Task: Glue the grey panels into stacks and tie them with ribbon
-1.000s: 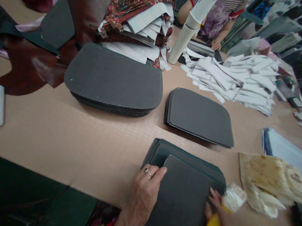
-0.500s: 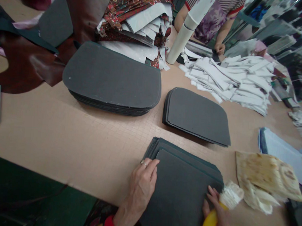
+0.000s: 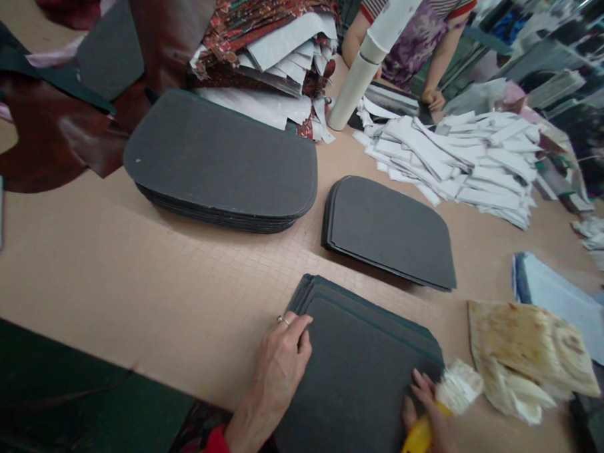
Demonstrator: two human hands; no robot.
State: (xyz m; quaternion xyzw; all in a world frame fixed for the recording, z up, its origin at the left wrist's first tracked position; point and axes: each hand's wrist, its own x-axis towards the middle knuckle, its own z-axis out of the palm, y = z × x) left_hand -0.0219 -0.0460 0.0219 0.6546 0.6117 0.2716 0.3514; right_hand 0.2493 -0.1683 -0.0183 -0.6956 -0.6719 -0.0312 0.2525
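Near the table's front edge lies a staggered stack of dark grey sheets [image 3: 355, 382]. My left hand [image 3: 279, 362], with a ring on one finger, grips the stack's left edge, its fingers bent together over the top sheet. At the right edge, my right hand [image 3: 436, 426] holds a brush [image 3: 417, 440] with a yellow handle and pale, caked bristles that point away to the upper right. Fingers of that same hand also touch the sheets. The underside of the stack and both thumbs' exact placement are partly hidden.
Two more stacks of rounded dark panels, one large [image 3: 219, 156] and one smaller [image 3: 389, 230], lie beyond. Right of my hands is a stained yellowish cloth [image 3: 531, 350]. A white pole [image 3: 355, 88] rises beside white strips [image 3: 465, 160]. A co-worker's hand [image 3: 432, 98] is behind them.
The view has shifted very slightly. Both hands keep their places on the sheet stack, and the brush stays in my right hand.
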